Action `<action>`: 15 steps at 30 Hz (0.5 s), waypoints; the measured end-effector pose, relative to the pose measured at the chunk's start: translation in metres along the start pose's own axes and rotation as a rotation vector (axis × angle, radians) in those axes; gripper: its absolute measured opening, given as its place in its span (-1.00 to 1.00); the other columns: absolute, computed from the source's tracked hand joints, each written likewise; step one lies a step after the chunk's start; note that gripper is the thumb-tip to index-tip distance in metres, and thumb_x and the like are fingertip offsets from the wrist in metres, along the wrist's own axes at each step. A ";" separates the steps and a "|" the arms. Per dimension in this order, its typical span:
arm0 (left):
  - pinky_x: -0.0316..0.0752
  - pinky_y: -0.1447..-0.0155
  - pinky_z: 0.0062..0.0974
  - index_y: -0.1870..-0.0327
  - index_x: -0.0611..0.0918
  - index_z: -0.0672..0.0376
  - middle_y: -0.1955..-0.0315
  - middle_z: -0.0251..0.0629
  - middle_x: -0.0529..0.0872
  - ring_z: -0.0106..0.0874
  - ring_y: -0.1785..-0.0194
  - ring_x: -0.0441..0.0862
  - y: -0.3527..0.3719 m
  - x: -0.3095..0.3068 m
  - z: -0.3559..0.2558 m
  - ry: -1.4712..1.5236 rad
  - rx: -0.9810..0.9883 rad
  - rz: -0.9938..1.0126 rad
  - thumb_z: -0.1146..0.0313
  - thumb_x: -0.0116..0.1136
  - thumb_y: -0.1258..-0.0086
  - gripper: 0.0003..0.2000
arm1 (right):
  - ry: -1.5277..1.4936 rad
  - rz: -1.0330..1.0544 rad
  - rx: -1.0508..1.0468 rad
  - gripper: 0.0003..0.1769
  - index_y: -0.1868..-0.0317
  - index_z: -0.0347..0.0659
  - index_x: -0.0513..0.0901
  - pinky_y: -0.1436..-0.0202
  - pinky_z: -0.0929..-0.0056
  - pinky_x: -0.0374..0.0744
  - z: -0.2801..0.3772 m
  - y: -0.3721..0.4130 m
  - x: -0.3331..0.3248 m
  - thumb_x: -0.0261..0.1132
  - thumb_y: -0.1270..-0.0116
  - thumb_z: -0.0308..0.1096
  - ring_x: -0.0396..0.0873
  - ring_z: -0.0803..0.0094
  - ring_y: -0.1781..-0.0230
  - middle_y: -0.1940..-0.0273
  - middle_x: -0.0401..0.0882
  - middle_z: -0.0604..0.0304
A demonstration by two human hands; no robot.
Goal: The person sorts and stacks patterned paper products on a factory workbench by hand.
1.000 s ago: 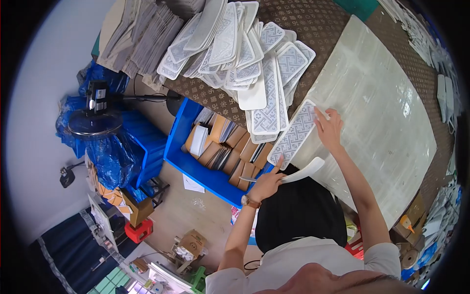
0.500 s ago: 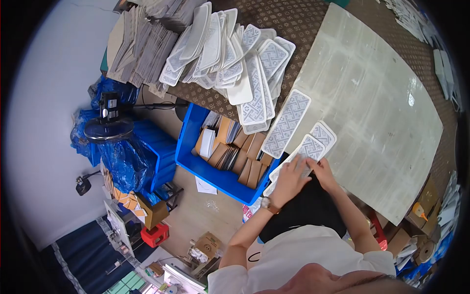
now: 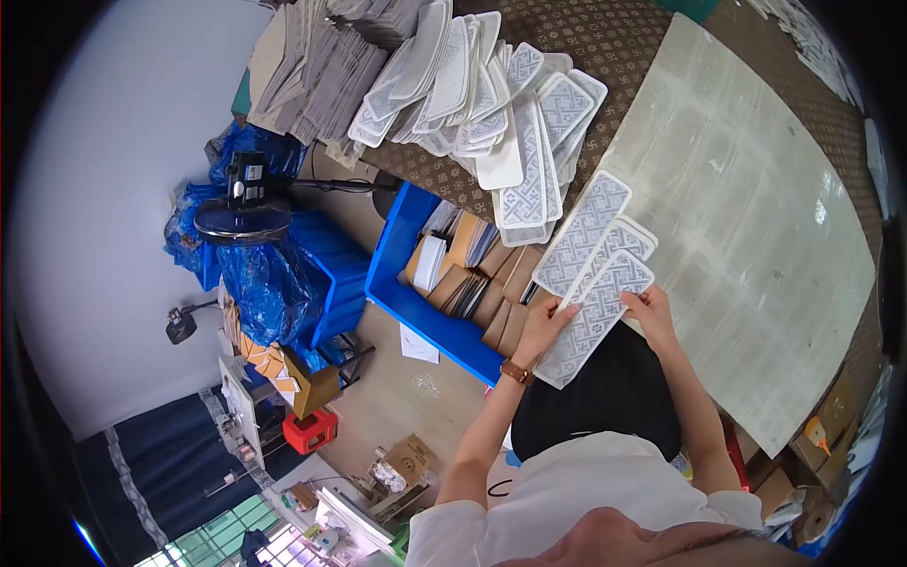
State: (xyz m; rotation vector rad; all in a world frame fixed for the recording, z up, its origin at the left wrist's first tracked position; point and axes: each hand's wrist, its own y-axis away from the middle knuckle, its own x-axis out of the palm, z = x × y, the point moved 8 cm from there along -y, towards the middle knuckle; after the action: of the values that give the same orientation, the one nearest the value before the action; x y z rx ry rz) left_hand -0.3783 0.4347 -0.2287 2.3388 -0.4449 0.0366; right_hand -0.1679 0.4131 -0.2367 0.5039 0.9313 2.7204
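Observation:
A long white card with rounded corners and a grey-blue lattice pattern (image 3: 605, 307) is held between my hands over my lap, at the table's near edge. My left hand (image 3: 546, 329), with a brown-strapped watch at the wrist, pinches its left side. On the opposite edge, my right hand (image 3: 652, 312) grips with thumb and fingers. Just behind it lies another card (image 3: 635, 236), partly covered. A further patterned card (image 3: 584, 222) rests at the table edge beyond. Farther off is a loose heap of such cards (image 3: 529, 156).
A pale worn board (image 3: 746, 217) lies on the brown patterned tabletop (image 3: 619, 57). Below the edge, a blue crate (image 3: 430, 326) holds brown packets. Stacked grey card (image 3: 331, 85) stands beside the heap. A black fan (image 3: 244, 219) and blue plastic bags (image 3: 265, 293) are at left.
Both hands have parted from close together over the cards and now hold one card by its two sides. That card has come toward my lap. The view has shifted slightly.

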 end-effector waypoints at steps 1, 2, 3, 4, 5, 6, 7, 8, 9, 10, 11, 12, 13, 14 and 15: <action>0.44 0.20 -0.63 0.07 0.65 0.29 0.30 -0.45 0.68 -0.69 0.27 0.51 0.000 -0.009 0.000 -0.075 0.060 -0.047 0.28 0.26 -0.42 -0.75 | 0.017 0.002 0.016 -0.67 -0.09 -0.29 0.53 0.24 0.53 0.66 -0.001 -0.001 0.000 0.28 -0.32 -0.53 0.66 0.48 0.21 0.18 0.68 0.15; 0.43 0.21 -0.65 0.09 0.66 0.28 0.32 -0.46 0.68 -0.70 0.28 0.49 0.003 -0.018 -0.001 -0.149 0.121 -0.092 0.28 0.26 -0.42 -0.77 | 0.036 0.003 0.033 -0.68 -0.08 -0.28 0.53 0.23 0.52 0.66 -0.001 -0.003 0.000 0.27 -0.32 -0.54 0.66 0.48 0.21 0.19 0.68 0.15; 0.42 0.21 -0.66 0.11 0.66 0.27 0.33 -0.47 0.67 -0.70 0.29 0.48 0.006 -0.026 -0.003 -0.221 0.181 -0.136 0.29 0.26 -0.42 -0.78 | 0.054 0.002 0.050 -0.68 -0.08 -0.27 0.53 0.23 0.52 0.66 0.001 -0.003 -0.001 0.27 -0.32 -0.55 0.66 0.47 0.22 0.20 0.68 0.15; 0.42 0.21 -0.66 0.11 0.66 0.27 0.33 -0.47 0.67 -0.70 0.29 0.48 0.009 -0.034 -0.001 -0.219 0.183 -0.126 0.29 0.26 -0.42 -0.78 | 0.056 -0.007 0.046 -0.68 -0.08 -0.27 0.53 0.23 0.52 0.66 0.004 -0.007 -0.005 0.27 -0.32 -0.55 0.66 0.47 0.22 0.20 0.68 0.15; 0.41 0.24 -0.65 0.14 0.66 0.27 0.37 -0.48 0.65 -0.69 0.32 0.47 0.016 -0.056 -0.006 -0.232 0.218 -0.265 0.27 0.26 -0.42 -0.77 | 0.031 -0.020 -0.023 -0.70 -0.05 -0.28 0.54 0.22 0.51 0.67 0.013 -0.012 -0.011 0.28 -0.31 -0.54 0.66 0.47 0.22 0.21 0.67 0.15; 0.40 0.26 -0.65 0.16 0.66 0.28 0.41 -0.49 0.64 -0.68 0.36 0.46 0.024 -0.074 -0.013 -0.241 0.252 -0.405 0.24 0.25 -0.42 -0.76 | 0.007 -0.033 -0.092 -0.72 -0.03 -0.28 0.56 0.21 0.50 0.68 0.022 -0.017 -0.018 0.29 -0.30 -0.53 0.66 0.46 0.23 0.21 0.67 0.16; 0.40 0.26 -0.65 0.16 0.66 0.28 0.41 -0.49 0.64 -0.68 0.36 0.46 0.025 -0.078 -0.015 -0.240 0.254 -0.395 0.24 0.25 -0.42 -0.76 | -0.018 -0.044 -0.161 -0.73 0.00 -0.29 0.57 0.20 0.50 0.68 0.030 -0.020 -0.023 0.31 -0.30 -0.52 0.67 0.45 0.23 0.22 0.67 0.16; 0.40 0.26 -0.65 0.17 0.66 0.27 0.41 -0.49 0.64 -0.68 0.35 0.46 0.028 -0.084 -0.021 -0.203 0.255 -0.396 0.25 0.25 -0.42 -0.77 | -0.019 -0.049 -0.164 -0.73 0.00 -0.29 0.57 0.20 0.50 0.68 0.039 -0.019 -0.018 0.31 -0.30 -0.52 0.67 0.45 0.23 0.22 0.67 0.16; 0.40 0.25 -0.64 0.18 0.65 0.26 0.41 -0.49 0.63 -0.68 0.35 0.45 0.032 -0.090 -0.025 -0.167 0.254 -0.402 0.25 0.25 -0.43 -0.77 | -0.040 -0.021 -0.141 -0.79 0.05 -0.29 0.58 0.21 0.50 0.68 0.044 -0.018 -0.006 0.30 -0.31 -0.52 0.66 0.47 0.24 0.23 0.67 0.17; 0.40 0.25 -0.64 0.19 0.65 0.26 0.41 -0.49 0.63 -0.68 0.35 0.45 0.037 -0.094 -0.027 -0.133 0.250 -0.411 0.25 0.24 -0.43 -0.78 | -0.062 0.011 -0.116 -0.84 0.10 -0.29 0.59 0.22 0.51 0.67 0.049 -0.015 0.009 0.29 -0.32 -0.51 0.66 0.48 0.25 0.25 0.66 0.18; 0.40 0.25 -0.64 0.19 0.65 0.26 0.41 -0.49 0.63 -0.68 0.35 0.45 0.039 -0.091 -0.029 -0.138 0.249 -0.416 0.25 0.24 -0.43 -0.78 | -0.086 0.043 -0.091 -0.90 0.16 -0.30 0.60 0.23 0.52 0.67 0.050 -0.013 0.020 0.28 -0.33 -0.51 0.65 0.49 0.26 0.26 0.66 0.19; 0.40 0.25 -0.65 0.19 0.65 0.26 0.41 -0.49 0.63 -0.68 0.35 0.45 0.037 -0.080 -0.029 -0.149 0.252 -0.373 0.26 0.24 -0.43 -0.79 | -0.089 0.048 -0.092 -0.90 0.16 -0.30 0.60 0.23 0.52 0.67 0.047 -0.015 0.022 0.28 -0.33 -0.51 0.65 0.49 0.26 0.26 0.66 0.19; 0.40 0.26 -0.65 0.20 0.65 0.26 0.41 -0.49 0.63 -0.69 0.36 0.45 0.032 -0.067 -0.029 -0.157 0.256 -0.330 0.27 0.24 -0.43 -0.79 | -0.021 0.084 -0.077 -0.91 0.17 -0.29 0.59 0.24 0.52 0.66 0.038 -0.019 0.025 0.28 -0.33 -0.50 0.65 0.50 0.27 0.27 0.66 0.19; 0.39 0.26 -0.65 0.20 0.65 0.26 0.41 -0.49 0.62 -0.69 0.36 0.45 0.029 -0.056 -0.028 -0.164 0.260 -0.285 0.28 0.23 -0.44 -0.80 | 0.048 0.119 -0.061 -0.91 0.18 -0.28 0.59 0.24 0.53 0.66 0.029 -0.023 0.027 0.28 -0.34 -0.49 0.65 0.50 0.29 0.28 0.66 0.19; 0.39 0.26 -0.65 0.20 0.65 0.26 0.41 -0.49 0.62 -0.69 0.36 0.45 0.027 -0.055 -0.023 -0.164 0.261 -0.285 0.28 0.23 -0.44 -0.80 | 0.117 0.150 -0.045 -0.92 0.19 -0.27 0.59 0.24 0.53 0.66 0.021 -0.025 0.026 0.28 -0.34 -0.47 0.65 0.51 0.30 0.30 0.66 0.19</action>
State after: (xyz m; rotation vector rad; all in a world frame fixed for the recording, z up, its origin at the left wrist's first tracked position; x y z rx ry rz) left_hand -0.4363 0.4496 -0.2021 2.6538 -0.1891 -0.2477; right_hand -0.1806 0.4523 -0.2307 0.4257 0.8911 2.9272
